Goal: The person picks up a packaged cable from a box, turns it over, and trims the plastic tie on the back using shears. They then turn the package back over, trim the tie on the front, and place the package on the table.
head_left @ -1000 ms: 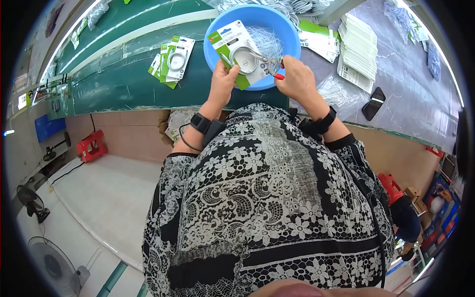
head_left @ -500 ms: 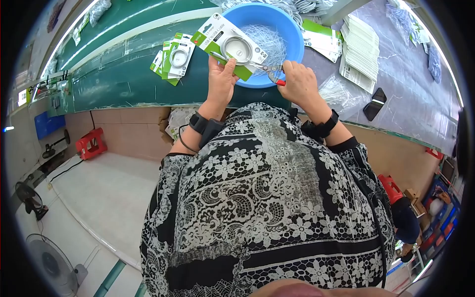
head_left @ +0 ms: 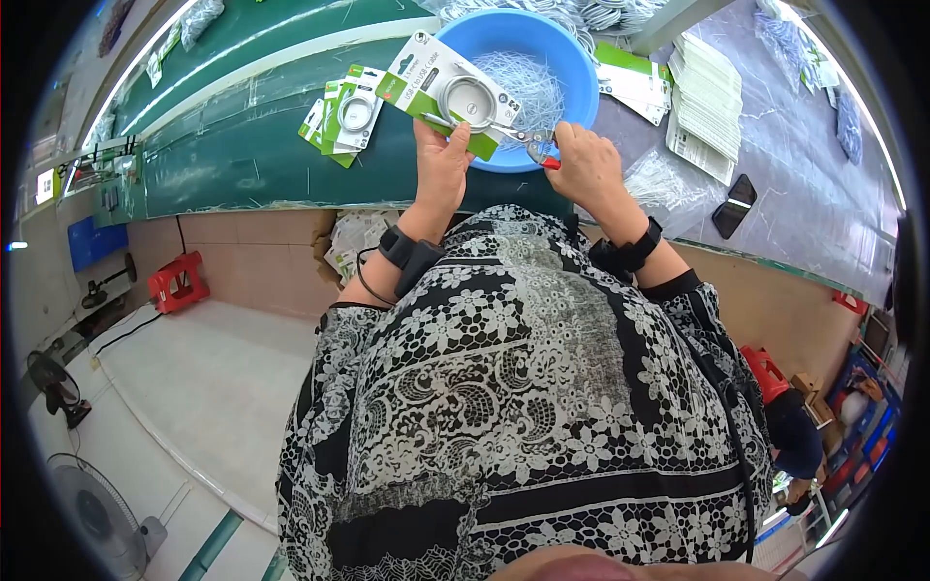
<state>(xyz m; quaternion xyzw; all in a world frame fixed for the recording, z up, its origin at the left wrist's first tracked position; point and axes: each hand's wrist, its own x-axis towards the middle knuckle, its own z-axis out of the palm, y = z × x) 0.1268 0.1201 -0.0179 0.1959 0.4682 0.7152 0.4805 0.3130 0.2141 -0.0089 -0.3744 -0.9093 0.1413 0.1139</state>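
Cable card point(head_left: 448, 82): green/white pkg w/ coiled cable, tilted, held up over near-left rim of basin.
L hand point(head_left: 441, 163): clamped on card's near edge, thumb on front.
R hand point(head_left: 587, 163): closed round red-handled snips point(head_left: 518, 131); blades point left, tips at the card.
Phone point(head_left: 733, 205): dark, flat, right of R hand, well apart.
Basin point(head_left: 579, 68): blue, white strands inside, just beyond both hands.
Card pile point(head_left: 344, 114): same pkgs, on green bench point(head_left: 242, 155), left of basin.
White stack point(head_left: 702, 107): far right.
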